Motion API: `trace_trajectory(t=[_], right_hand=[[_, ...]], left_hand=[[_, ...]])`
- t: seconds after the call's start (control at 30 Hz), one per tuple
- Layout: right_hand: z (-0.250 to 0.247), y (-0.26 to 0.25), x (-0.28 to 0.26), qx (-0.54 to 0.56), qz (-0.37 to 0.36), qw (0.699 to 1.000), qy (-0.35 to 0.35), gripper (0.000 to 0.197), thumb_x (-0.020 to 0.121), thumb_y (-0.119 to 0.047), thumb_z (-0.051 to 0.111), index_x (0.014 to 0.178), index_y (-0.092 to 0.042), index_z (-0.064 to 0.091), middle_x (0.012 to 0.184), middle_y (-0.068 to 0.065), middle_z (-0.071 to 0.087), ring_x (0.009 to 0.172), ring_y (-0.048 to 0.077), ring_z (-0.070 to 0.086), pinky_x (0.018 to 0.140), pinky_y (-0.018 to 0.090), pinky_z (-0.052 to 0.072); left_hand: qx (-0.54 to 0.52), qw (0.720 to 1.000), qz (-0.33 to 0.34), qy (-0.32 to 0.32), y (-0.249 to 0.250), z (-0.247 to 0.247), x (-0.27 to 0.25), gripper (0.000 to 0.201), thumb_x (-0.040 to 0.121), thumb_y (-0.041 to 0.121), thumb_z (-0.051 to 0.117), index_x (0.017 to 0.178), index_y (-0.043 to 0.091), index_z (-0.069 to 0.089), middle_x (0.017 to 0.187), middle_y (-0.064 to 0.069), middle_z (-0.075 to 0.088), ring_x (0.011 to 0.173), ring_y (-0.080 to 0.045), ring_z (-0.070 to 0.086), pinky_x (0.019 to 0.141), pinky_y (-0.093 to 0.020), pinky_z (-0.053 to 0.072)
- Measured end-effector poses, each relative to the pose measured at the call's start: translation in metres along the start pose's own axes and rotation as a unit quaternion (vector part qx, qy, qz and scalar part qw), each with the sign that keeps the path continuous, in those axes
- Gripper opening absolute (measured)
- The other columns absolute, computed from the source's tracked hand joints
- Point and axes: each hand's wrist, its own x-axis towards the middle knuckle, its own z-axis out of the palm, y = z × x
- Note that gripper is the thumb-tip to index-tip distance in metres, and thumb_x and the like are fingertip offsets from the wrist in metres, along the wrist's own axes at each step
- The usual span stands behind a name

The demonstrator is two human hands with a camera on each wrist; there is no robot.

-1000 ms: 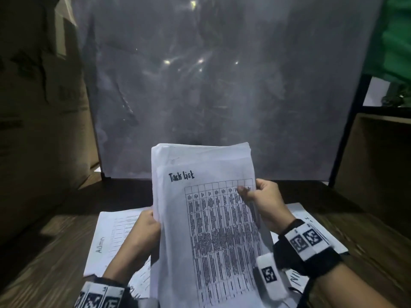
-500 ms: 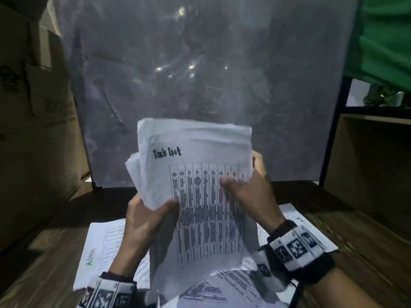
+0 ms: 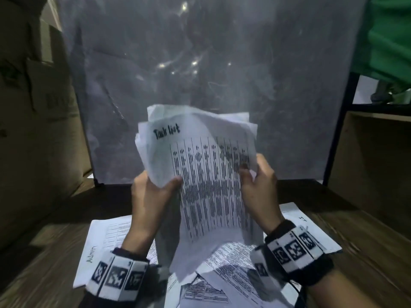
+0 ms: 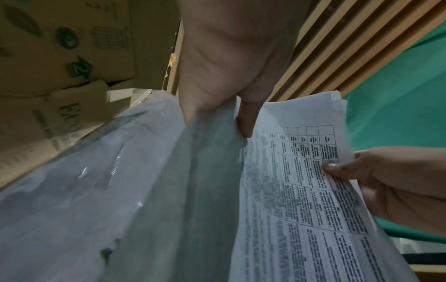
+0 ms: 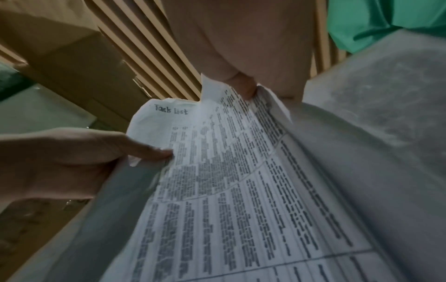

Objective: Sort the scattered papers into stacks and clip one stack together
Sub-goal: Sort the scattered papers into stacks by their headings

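Task List sheaf (image 3: 200,174) upright, long axis vertical, pinched between left hand (image 3: 153,196) and right hand (image 3: 258,192) at opposite edges, loose sheets (image 3: 233,258) on wooden table (image 3: 355,252) below fingers.

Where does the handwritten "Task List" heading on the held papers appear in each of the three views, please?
Head: "Task List" heading at centre, top left of the held papers.
Left wrist: not in it; only the table's right part shows.
Right wrist: heading left of centre, above the left hand.
Shared landmark: the left thumb on the sheet's left edge.
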Motion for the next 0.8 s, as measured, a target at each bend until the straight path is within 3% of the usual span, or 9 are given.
trace_trajectory(t=[0.07,0.13,0.23,0.3,0.4,0.5,0.6,0.7,0.8], right_hand=[[0.003,-0.012,0.003,0.011,-0.018,1.000,0.016,0.018,0.099,-0.012,0.049,0.116,-0.012,0.053,0.090,-0.009,0.066,0.082,0.006,0.067,0.068,0.027,0.058],[0.005,-0.010,-0.002,0.024,-0.005,1.000,0.012,0.028,0.098,-0.023,0.052,0.124,-0.014,0.046,0.100,-0.008,0.064,0.092,0.006,0.064,0.076,0.027,0.055],[0.007,0.016,-0.019,0.057,0.087,0.994,-0.030,0.057,0.092,-0.032,0.061,0.138,-0.019,0.031,0.129,0.002,0.058,0.117,0.017,0.058,0.100,0.041,0.049],[0.008,0.032,-0.029,0.053,0.125,0.990,-0.043,0.053,0.094,-0.026,0.060,0.138,-0.016,0.033,0.123,0.005,0.061,0.112,0.022,0.061,0.095,0.050,0.053],[0.011,0.037,-0.029,0.036,0.126,0.991,-0.041,0.037,0.097,-0.019,0.052,0.131,-0.009,0.044,0.117,0.008,0.064,0.110,0.029,0.063,0.090,0.047,0.055],[0.008,0.022,-0.018,0.034,0.087,0.995,-0.031,0.025,0.099,-0.018,0.047,0.124,-0.012,0.049,0.114,0.001,0.064,0.108,0.017,0.062,0.092,0.042,0.055],[0.003,0.004,-0.007,0.050,0.035,0.997,-0.038,0.030,0.099,-0.019,0.050,0.127,-0.016,0.041,0.112,0.001,0.064,0.103,0.014,0.064,0.087,0.037,0.056],[0.000,0.008,-0.005,0.071,0.049,0.996,-0.028,0.063,0.089,-0.023,0.065,0.140,-0.022,0.027,0.126,0.003,0.058,0.114,0.015,0.060,0.095,0.039,0.053],[0.002,0.028,-0.014,0.116,0.129,0.983,-0.055,0.072,0.077,-0.035,0.068,0.137,-0.039,0.029,0.138,0.004,0.051,0.125,0.021,0.053,0.104,0.049,0.047]], left_hand=[[-0.011,1.000,0.025,0.000,0.008,0.003,0.007,0.025,0.073,0.001,0.080,0.081,0.017,0.062,0.073,0.008,0.063,0.057,0.012,0.060,0.050,-0.003,0.046],[-0.035,0.999,0.004,0.000,-0.001,0.003,0.007,0.040,0.067,0.006,0.085,0.099,0.012,0.062,0.083,0.005,0.067,0.069,0.005,0.066,0.054,-0.006,0.049],[-0.063,0.997,-0.046,-0.006,-0.031,0.002,-0.006,0.075,0.048,0.034,0.086,0.115,0.018,0.057,0.103,-0.004,0.070,0.092,-0.018,0.068,0.068,-0.025,0.056],[-0.044,0.997,-0.058,-0.016,-0.045,0.002,-0.016,0.080,0.047,0.045,0.084,0.117,0.017,0.058,0.104,-0.006,0.071,0.095,-0.025,0.068,0.068,-0.030,0.058],[-0.017,0.998,-0.060,-0.001,-0.050,0.004,-0.014,0.052,0.052,0.035,0.083,0.097,0.016,0.065,0.086,-0.003,0.071,0.085,-0.029,0.069,0.055,-0.018,0.051],[-0.034,0.999,-0.032,-0.008,-0.025,0.008,-0.002,0.035,0.068,0.008,0.085,0.087,0.022,0.060,0.083,0.002,0.065,0.073,-0.013,0.063,0.049,-0.008,0.048],[-0.070,0.997,-0.002,-0.018,-0.005,0.007,0.012,0.037,0.071,0.004,0.082,0.096,0.019,0.060,0.088,0.003,0.066,0.076,-0.003,0.066,0.055,-0.008,0.050],[-0.094,0.996,-0.005,-0.009,-0.015,0.004,0.015,0.070,0.054,0.028,0.088,0.116,0.019,0.057,0.109,-0.002,0.069,0.098,-0.014,0.067,0.073,-0.028,0.056],[-0.080,0.995,-0.059,-0.020,-0.036,0.008,0.003,0.078,0.051,0.025,0.090,0.120,0.013,0.055,0.109,-0.008,0.069,0.099,-0.025,0.067,0.066,-0.025,0.055]])
